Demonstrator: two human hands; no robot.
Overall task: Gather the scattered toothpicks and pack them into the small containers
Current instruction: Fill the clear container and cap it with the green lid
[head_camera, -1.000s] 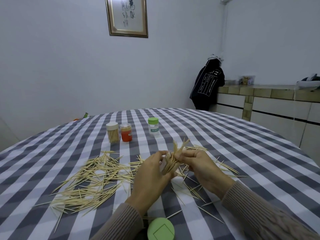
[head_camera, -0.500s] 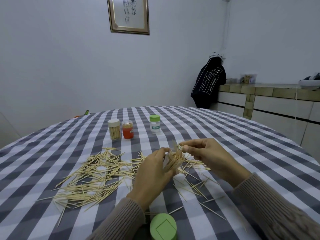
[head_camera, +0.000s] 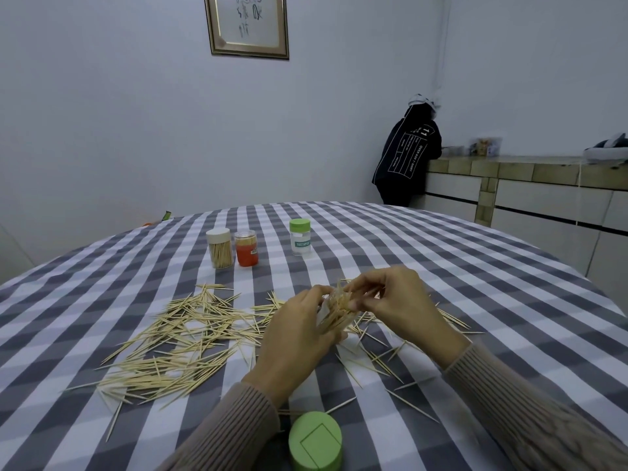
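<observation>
Holding container [head_camera: 328,312] w/ left hand [head_camera: 299,338]; right hand [head_camera: 394,305] pinching toothpicks [head_camera: 341,300].

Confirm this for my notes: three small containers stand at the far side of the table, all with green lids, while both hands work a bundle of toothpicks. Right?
Not quite. The head view shows three containers, but only the right one has a green lid; the left one has a cream lid and the middle one a clear lid. The left hand and right hand do work the bundle of toothpicks.
</observation>
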